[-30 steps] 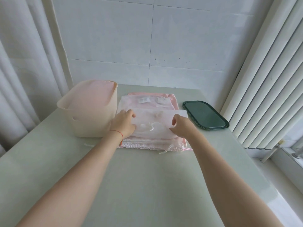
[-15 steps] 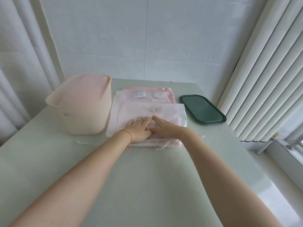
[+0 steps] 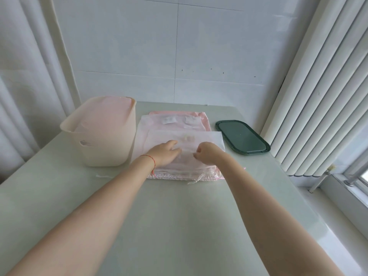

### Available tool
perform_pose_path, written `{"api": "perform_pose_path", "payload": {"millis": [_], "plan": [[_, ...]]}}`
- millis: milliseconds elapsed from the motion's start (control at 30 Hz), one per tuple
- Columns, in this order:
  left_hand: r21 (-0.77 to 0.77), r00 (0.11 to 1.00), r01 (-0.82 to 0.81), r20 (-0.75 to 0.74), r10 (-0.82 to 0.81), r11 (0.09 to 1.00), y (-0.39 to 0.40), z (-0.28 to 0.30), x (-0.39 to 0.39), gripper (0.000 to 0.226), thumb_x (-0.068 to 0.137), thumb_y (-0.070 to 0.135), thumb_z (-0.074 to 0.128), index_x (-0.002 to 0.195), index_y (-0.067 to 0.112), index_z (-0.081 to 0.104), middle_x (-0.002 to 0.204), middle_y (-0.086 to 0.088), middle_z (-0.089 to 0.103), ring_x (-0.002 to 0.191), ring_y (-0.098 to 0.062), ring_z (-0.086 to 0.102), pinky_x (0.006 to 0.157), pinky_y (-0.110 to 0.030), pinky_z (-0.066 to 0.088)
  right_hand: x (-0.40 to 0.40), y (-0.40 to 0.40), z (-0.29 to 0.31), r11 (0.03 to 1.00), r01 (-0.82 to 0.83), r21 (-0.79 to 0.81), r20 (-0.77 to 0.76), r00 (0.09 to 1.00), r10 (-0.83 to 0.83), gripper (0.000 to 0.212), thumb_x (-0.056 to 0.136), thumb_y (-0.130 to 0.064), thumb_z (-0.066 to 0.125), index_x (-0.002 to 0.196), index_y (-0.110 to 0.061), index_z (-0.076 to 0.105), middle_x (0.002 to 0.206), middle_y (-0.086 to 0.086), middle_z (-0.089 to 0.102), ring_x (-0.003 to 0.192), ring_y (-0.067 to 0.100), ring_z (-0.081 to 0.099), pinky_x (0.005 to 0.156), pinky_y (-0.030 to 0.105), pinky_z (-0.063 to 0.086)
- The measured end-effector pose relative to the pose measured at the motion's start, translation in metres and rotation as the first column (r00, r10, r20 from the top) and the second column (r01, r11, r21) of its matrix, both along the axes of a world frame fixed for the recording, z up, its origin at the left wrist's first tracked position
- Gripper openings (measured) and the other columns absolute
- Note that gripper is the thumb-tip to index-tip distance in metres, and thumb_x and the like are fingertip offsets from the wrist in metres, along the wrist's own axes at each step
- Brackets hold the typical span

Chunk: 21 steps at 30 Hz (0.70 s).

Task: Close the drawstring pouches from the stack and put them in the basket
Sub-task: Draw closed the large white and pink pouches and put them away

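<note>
The grip is divided between two bare hands at the centre of the head view. The left hand [image 3: 166, 154] is laid flat with fingers spread and straight, pressing on the top pouch [image 3: 201, 140] of the stack [image 3: 179, 124]. The right hand [image 3: 208, 155] is curled, its fingers drawn in over the same pouch; a drawstring may be pinched there, but the cord is too fine and pale to be made out, so what is held cannot be told for certain.

The stack lies just right of centre, pale pink and white, its gathered mouths and loose string ends [image 3: 192, 182] turned toward the lower edge of the frame. The basket [image 3: 103, 152] stands touching or just beside the stack on its left, with pink fabric already seen inside.

For the step judged to be in hand, closing the top pouch, the fabric is best kept pinned by the flat hand while the cord is drawn sideways, so that only the top layer gathers and the pouches beneath are not dragged along.

The bench [image 3: 159, 226] offers wide bare room in the lower half of the frame. To the right, a dark green tray [image 3: 242, 137] lies near the stack, and the bench's edge runs close beyond it; the basket's rim must be cleared on the left.
</note>
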<state>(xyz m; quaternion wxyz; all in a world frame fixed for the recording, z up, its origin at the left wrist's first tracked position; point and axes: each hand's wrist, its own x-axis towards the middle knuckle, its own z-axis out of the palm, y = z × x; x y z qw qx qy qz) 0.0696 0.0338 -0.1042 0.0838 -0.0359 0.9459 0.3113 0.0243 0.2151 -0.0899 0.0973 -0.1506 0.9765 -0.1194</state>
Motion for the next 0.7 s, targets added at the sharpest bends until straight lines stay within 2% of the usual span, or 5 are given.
{"api": "perform_pose_path", "payload": {"millis": [233,367,467,600,700], "plan": [[-0.285,0.919,0.210,-0.268,-0.288,0.935,0.004,0.008,0.014,0.086,0.049,0.067,0.056,0.130,0.042,0.054,0.143,0.008,0.043,0.135,-0.013,0.038,0.112,-0.037,0.031,-0.009,0.000,-0.005,0.998,0.065,0.012,-0.087,0.994,-0.064,0.036,0.096,-0.023,0.050,0.063,-0.015,0.037,0.069,0.003,0.047,0.077,0.026,0.050,0.058,0.027,0.036],[-0.331,0.933,0.253,-0.163,-0.320,0.909,0.008,0.009,0.013,0.075,0.063,0.039,0.065,0.136,0.036,0.050,0.143,0.008,0.041,0.131,-0.016,0.040,0.107,-0.033,0.036,-0.012,0.003,-0.004,0.998,0.049,-0.028,-0.071,0.996,-0.051,0.015,0.093,-0.024,0.058,0.095,-0.009,0.060,0.097,0.009,0.062,0.089,0.026,0.056,0.071,0.028,0.039],[-0.311,0.959,0.189,-0.144,-0.243,0.932,0.007,0.009,0.008,0.062,0.083,0.013,0.056,0.140,0.034,0.046,0.143,0.005,0.046,0.126,-0.022,0.049,0.103,-0.035,0.042,-0.007,0.002,0.007,0.984,-0.018,-0.179,-0.133,0.991,-0.006,0.030,0.096,-0.031,0.055,0.119,-0.012,0.060,0.123,0.010,0.054,0.107,0.027,0.057,0.085,0.031,0.042],[-0.088,0.986,0.086,-0.135,-0.098,0.992,0.002,0.030,0.002,0.040,0.090,0.015,0.048,0.127,0.027,0.059,0.126,0.001,0.060,0.116,-0.020,0.055,0.098,-0.031,0.044,0.006,0.002,0.032,0.965,-0.254,-0.060,-0.078,0.965,0.249,0.039,0.096,-0.048,0.052,0.115,-0.016,0.063,0.091,0.000,0.059,0.091,0.025,0.057,0.078,0.035,0.043],[-0.064,0.989,0.079,-0.118,-0.086,0.995,-0.004,0.049,-0.010,0.012,0.085,0.018,0.054,0.082,0.020,0.066,0.086,0.004,0.060,0.087,-0.017,0.054,0.074,-0.027,0.042,0.005,0.009,0.041,0.968,-0.239,-0.080,0.092,0.965,0.246,0.031,0.082,-0.052,0.069,0.090,-0.028,0.052,0.087,-0.012,0.050,0.091,0.018,0.051,0.074,0.029,0.038]]}}
